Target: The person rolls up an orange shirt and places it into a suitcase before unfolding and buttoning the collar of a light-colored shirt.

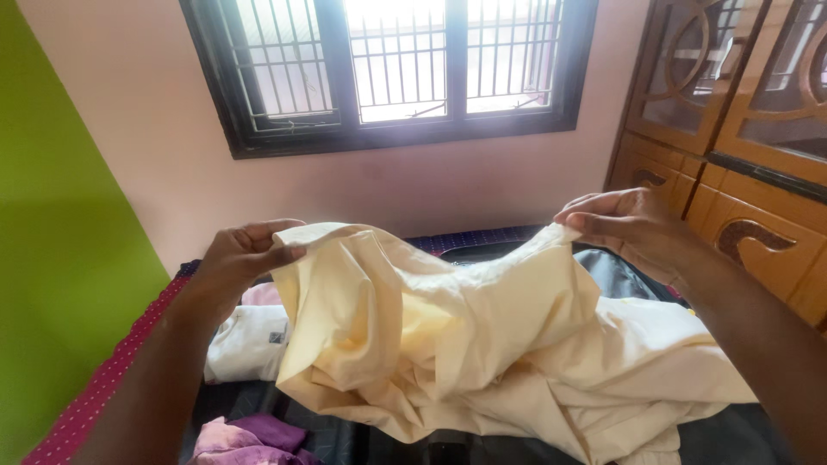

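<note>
The left hand (233, 263) has its grip clamped on one top edge of a cream garment (448, 336), and the right hand (624, 220) pinches the other edge. The garment hangs crumpled between them over a dark bed (616, 271). Left of the garment lie a white folded cloth (250, 344) and a purple cloth (250, 435)

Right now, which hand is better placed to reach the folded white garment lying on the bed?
Probably the left hand. It grips the cream cloth at its left corner, just above the folded white garment. The right hand pinches the far corner, across the cloth beside the wooden cupboard.
</note>
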